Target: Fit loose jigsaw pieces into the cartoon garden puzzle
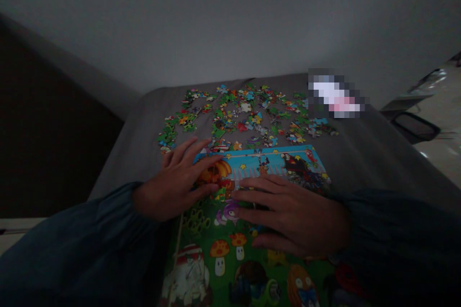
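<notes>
A brightly coloured cartoon puzzle board (223,230) lies in front of me, with mushrooms, a pumpkin and a purple figure on green and a blue strip at its far edge. My left hand (176,180) rests at its far left corner, fingers spread over the pumpkin picture. Across the board's middle lies my right hand (288,213), palm down with the fingers stretched out, covering part of the picture. I see nothing held in either hand. Just past the far edge, many loose jigsaw pieces (245,108) are scattered, some close to my left fingertips.
Grey cloth (133,139) covers the surface beneath everything. A pale wall (216,19) rises behind it. At the back right a blurred-out bright object (334,97) lies near the pieces. A dark-rimmed object (416,126) stands beyond the right edge.
</notes>
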